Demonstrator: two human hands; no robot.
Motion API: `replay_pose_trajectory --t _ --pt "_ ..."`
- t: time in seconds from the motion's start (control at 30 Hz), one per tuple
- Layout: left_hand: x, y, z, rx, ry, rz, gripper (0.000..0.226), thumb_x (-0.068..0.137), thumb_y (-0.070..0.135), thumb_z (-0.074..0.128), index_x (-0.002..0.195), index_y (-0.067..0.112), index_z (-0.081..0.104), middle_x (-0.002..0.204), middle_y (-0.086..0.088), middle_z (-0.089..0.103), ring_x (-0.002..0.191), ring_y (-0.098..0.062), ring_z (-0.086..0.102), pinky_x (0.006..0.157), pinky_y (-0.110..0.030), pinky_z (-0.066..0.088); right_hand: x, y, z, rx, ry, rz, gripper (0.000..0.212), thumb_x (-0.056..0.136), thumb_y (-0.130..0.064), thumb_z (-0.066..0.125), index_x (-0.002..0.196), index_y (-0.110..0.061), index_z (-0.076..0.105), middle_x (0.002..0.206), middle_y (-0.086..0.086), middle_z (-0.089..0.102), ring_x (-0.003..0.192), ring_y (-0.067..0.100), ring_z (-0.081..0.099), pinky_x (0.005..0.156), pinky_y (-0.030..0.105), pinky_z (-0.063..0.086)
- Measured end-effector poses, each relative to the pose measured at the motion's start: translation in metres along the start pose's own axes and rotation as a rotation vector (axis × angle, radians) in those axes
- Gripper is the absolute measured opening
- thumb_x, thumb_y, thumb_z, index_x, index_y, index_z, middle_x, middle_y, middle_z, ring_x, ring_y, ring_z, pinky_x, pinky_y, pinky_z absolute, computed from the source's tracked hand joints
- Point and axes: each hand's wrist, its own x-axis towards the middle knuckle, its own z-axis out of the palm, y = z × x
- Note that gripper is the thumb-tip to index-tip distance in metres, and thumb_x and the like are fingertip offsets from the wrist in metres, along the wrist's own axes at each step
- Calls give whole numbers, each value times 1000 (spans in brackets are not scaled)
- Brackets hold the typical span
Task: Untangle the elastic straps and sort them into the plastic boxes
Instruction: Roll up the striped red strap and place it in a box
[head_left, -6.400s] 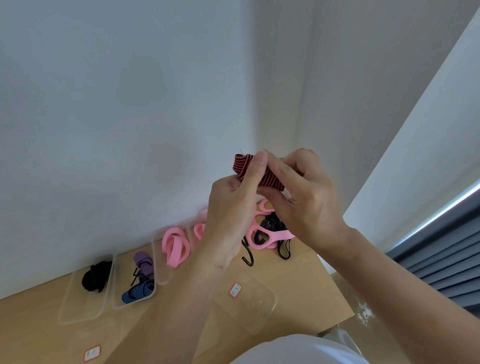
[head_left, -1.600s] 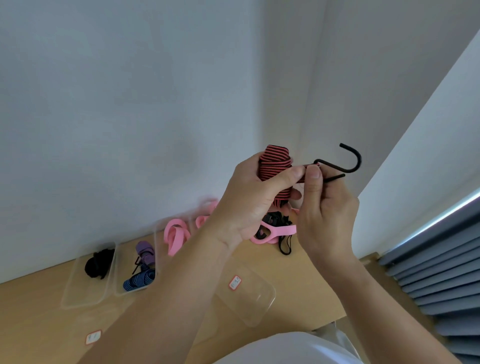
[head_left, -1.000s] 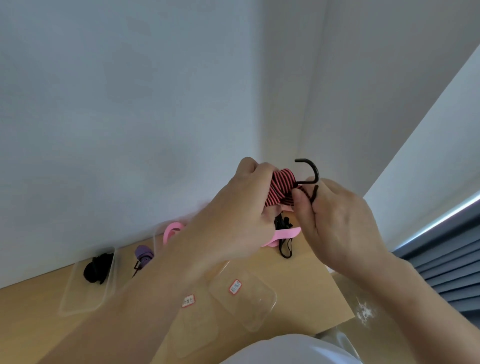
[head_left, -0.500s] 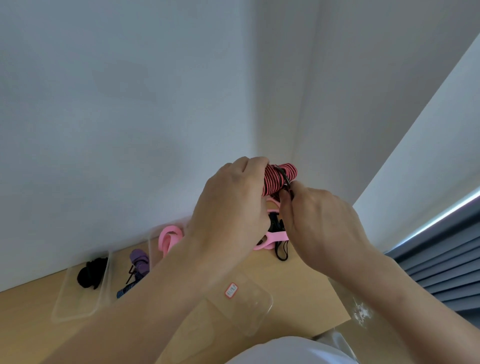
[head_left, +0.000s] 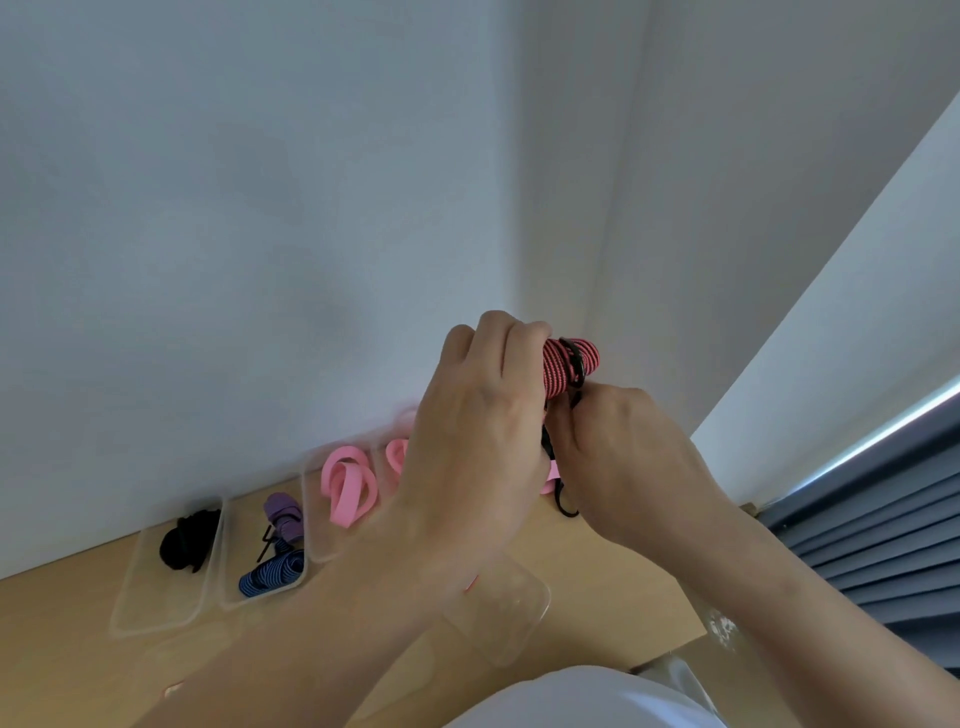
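Plain home-like room, light wooden desk (head_left: 67, 639) set into a corner of white walls (head_left: 260, 208), pleated grey curtain (head_left: 883, 545) alongside

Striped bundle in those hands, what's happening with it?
A person is tidying elastic straps over a wooden table. The left hand grips a rolled red-and-black striped strap in the air. The right hand pinches its black hook, which curves round the roll. Clear boxes along the wall hold a black strap, a purple strap, a blue strap and pink bands.
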Motion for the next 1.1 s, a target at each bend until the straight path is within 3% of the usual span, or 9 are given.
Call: replay_pose_trajectory --t 0.07,0.23,0.53,0.67,0.73,0.8,0.87,0.93,1.1 --pt "-1 0 -2 -6 -1 10 49 62 -16 61 109 -4 66 98 -18 64 78 -34 56 72 -37 37 0 1 1 -62 -54 21 11 94 -8 28 93 -19 30 72 -3 18 66 21 27 48 29 14" --pt "-4 1 -6 -72 -34 -18 50 63 -19 60 111 -5 66 101 -20 65 84 -37 59 76 -35 37 5 -4 4 -66 -110 75 28 92 -9 33 71 -16 16 71 -3 22 63 20 27 50 30 19" --pt "-12 -12 -1 -199 -110 -101 52 77 -11 62 126 6 62 116 -8 58 104 -26 57 83 -28 42 7 -4 14 121 -136 47 10 98 -14 38 89 -16 35 84 4 32 78 26 35 68 34 44" --pt "-14 -16 3 -272 -96 -165 52 79 -9 62 128 9 60 118 -4 56 105 -19 56 82 -22 42 6 -2 12 721 -70 254 9 86 -27 47 84 -18 45 76 5 61 78 31 56 74 47 52" --pt "-13 -18 2 -324 -70 -185 50 80 -5 67 127 11 60 117 -1 57 100 -11 53 78 -15 41 5 4 10 1025 -112 229 22 77 -38 50 97 -28 51 82 7 69 81 33 65 75 50 53" --pt "-13 -19 1 -364 -58 -170 49 81 -4 66 126 13 60 116 -1 57 96 -4 50 78 -9 40 2 9 9 1355 -158 181 38 81 -38 59 115 -21 57 96 20 67 81 43 62 71 53 47" --pt "-12 -17 1 -387 -48 -143 50 81 -7 64 125 16 61 116 1 58 96 1 49 81 -3 39 1 11 7 1567 -102 163 42 91 -42 60 125 -17 60 106 27 64 81 37 61 68 51 41" --pt "-13 -16 3 -395 -45 -127 52 80 -9 65 126 15 61 115 1 57 95 2 49 81 -3 39 2 9 8 1537 39 175 40 95 -42 55 124 -17 66 106 21 68 81 26 64 65 42 45" --pt "-14 -17 4 -368 7 -58 56 77 -13 58 127 11 62 113 -4 56 100 -16 58 80 -17 46 2 4 2 1475 195 128 34 94 -32 59 117 -9 69 83 -5 70 68 4 64 62 15 48"
